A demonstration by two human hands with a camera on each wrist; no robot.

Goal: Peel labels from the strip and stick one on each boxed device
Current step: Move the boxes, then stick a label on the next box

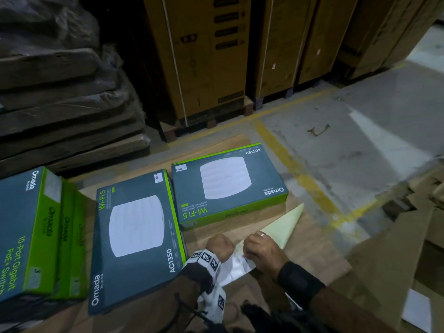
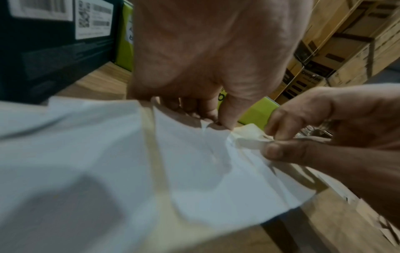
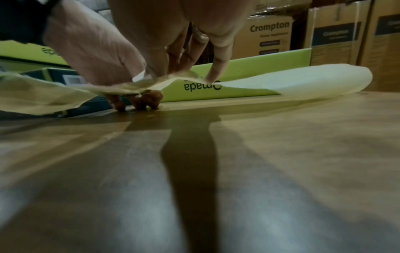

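Observation:
The label strip [image 1: 236,265] is white near me, and its pale yellow backing [image 1: 286,224] trails off to the far right. My left hand [image 1: 219,247] pinches the strip [image 2: 194,162] from above with curled fingers [image 2: 225,119]. My right hand [image 1: 258,246] pinches a small lifted flap at its edge [image 2: 249,135] between thumb and forefinger [image 2: 279,150]. In the right wrist view the backing [image 3: 314,80] curls over the surface under my right hand [image 3: 173,71]. Two grey-green device boxes lie flat, one near [image 1: 137,236] and one far [image 1: 228,183]. Each has a small white label at a corner.
A stack of green switch boxes [image 1: 28,231] stands at the left. Everything rests on a brown cardboard-covered surface [image 1: 312,260]. Tall cartons [image 1: 204,56] and wrapped dark bundles [image 1: 60,92] stand behind. Concrete floor with yellow lines [image 1: 312,183] lies to the right, and loose cardboard [image 1: 420,224] beyond it.

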